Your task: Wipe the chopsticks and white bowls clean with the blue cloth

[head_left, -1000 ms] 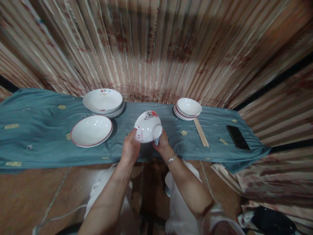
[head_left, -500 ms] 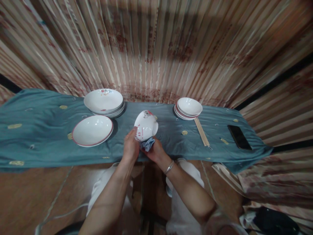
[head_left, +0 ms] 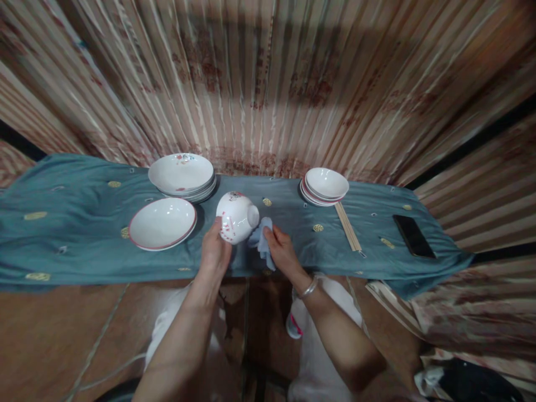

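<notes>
A white bowl (head_left: 238,219) with red and dark printed decoration is held tilted on its side above the table's front part, its foot ring facing right. My left hand (head_left: 215,245) grips it by the rim side, fingers partly hidden behind the bowl. Just to the right, my right hand (head_left: 282,248) is closed on a light blue cloth (head_left: 264,244), which hangs down from the fingers. The cloth is close to the bowl's foot; whether they touch I cannot tell.
On the blue-green tablecloth (head_left: 92,223) stand a plate stack (head_left: 181,174) and red-rimmed dishes (head_left: 162,224) at left. Stacked small bowls (head_left: 325,184), chopsticks (head_left: 347,228) and a black phone (head_left: 414,235) lie to the right. A pleated curtain (head_left: 259,84) hangs behind.
My right hand has drawn the cloth out from beneath the bowl and moved right. My left hand has shifted the bowl slightly left, its foot turned more toward me.
</notes>
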Action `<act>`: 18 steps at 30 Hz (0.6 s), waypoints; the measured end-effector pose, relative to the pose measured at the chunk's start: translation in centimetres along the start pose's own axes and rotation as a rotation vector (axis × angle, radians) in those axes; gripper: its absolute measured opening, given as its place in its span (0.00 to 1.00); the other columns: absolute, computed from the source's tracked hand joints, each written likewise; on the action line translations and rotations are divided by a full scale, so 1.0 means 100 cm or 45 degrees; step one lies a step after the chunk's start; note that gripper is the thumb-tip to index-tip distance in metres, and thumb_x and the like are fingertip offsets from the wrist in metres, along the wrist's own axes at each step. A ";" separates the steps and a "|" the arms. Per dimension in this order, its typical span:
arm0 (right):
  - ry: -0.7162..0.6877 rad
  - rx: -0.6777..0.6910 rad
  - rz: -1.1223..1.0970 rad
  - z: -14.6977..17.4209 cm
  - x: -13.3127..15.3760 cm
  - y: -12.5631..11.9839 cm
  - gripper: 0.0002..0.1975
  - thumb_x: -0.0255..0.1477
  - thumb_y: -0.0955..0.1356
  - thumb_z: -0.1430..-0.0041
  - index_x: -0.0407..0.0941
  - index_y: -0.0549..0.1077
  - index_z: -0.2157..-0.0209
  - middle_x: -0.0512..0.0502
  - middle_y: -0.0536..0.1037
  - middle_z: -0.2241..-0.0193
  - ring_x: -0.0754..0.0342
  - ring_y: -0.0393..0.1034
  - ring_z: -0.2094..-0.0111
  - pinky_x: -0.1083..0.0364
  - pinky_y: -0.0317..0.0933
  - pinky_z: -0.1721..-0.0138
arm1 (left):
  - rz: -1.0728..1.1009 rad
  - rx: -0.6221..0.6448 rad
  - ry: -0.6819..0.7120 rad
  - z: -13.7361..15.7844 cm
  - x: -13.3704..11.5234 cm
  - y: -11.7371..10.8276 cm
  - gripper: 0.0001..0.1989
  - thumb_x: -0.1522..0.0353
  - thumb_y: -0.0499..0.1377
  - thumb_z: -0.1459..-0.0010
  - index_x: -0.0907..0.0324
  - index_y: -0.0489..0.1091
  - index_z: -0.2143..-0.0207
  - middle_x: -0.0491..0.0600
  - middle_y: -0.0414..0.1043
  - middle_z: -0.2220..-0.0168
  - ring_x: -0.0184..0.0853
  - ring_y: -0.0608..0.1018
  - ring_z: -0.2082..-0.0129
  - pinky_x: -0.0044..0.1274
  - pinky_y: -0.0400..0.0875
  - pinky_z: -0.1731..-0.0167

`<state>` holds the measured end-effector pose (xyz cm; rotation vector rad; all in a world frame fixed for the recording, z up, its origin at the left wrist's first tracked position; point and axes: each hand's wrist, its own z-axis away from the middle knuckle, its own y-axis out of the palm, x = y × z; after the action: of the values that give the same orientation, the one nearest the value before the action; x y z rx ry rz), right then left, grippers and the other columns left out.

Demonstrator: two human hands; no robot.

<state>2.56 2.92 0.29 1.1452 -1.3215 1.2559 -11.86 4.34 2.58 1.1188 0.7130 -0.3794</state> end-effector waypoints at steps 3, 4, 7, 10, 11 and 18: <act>-0.232 -0.170 0.265 -0.006 -0.001 -0.011 0.23 0.43 0.63 0.40 0.47 0.67 0.47 0.43 0.78 0.57 0.48 0.73 0.56 0.51 0.65 0.55 | 0.021 0.005 -0.042 0.001 0.003 -0.001 0.11 0.65 0.64 0.48 0.64 0.76 0.65 0.54 0.80 0.62 0.40 0.78 0.53 0.31 0.69 0.47; -0.283 -0.197 0.319 -0.008 0.000 -0.013 0.27 0.43 0.63 0.39 0.45 0.62 0.42 0.39 0.75 0.50 0.46 0.71 0.51 0.49 0.64 0.50 | 0.026 0.006 -0.055 0.002 0.005 -0.001 0.11 0.65 0.64 0.48 0.64 0.76 0.65 0.54 0.80 0.63 0.40 0.79 0.54 0.31 0.69 0.47; -0.413 -0.231 0.451 -0.011 0.003 -0.017 0.34 0.43 0.62 0.39 0.38 0.54 0.38 0.31 0.64 0.40 0.44 0.62 0.41 0.45 0.56 0.42 | 0.029 0.030 -0.103 0.003 0.012 0.000 0.11 0.65 0.64 0.48 0.64 0.77 0.65 0.53 0.81 0.64 0.40 0.79 0.56 0.31 0.70 0.49; -0.451 -0.271 0.542 -0.014 0.008 -0.021 0.33 0.41 0.65 0.41 0.36 0.58 0.41 0.28 0.66 0.42 0.43 0.62 0.42 0.45 0.57 0.42 | 0.033 0.059 -0.141 0.003 0.018 0.002 0.12 0.65 0.64 0.48 0.64 0.77 0.64 0.53 0.81 0.63 0.41 0.79 0.56 0.31 0.71 0.49; -0.438 -0.285 0.559 -0.014 0.011 -0.022 0.31 0.41 0.66 0.42 0.36 0.60 0.43 0.29 0.69 0.45 0.43 0.65 0.45 0.45 0.60 0.45 | 0.038 0.059 -0.145 0.003 0.019 0.002 0.12 0.64 0.64 0.48 0.64 0.77 0.64 0.53 0.81 0.63 0.41 0.79 0.55 0.32 0.71 0.49; -0.622 -0.213 0.603 -0.013 0.015 -0.028 0.12 0.35 0.64 0.37 0.44 0.71 0.57 0.40 0.76 0.55 0.49 0.71 0.53 0.50 0.65 0.50 | 0.047 0.073 -0.172 -0.001 0.023 0.004 0.13 0.64 0.64 0.48 0.64 0.76 0.64 0.55 0.80 0.61 0.44 0.77 0.51 0.33 0.69 0.47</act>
<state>5.23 4.15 2.12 1.0932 -2.1175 1.1962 -10.00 4.80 1.29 1.1476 0.5647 -0.4418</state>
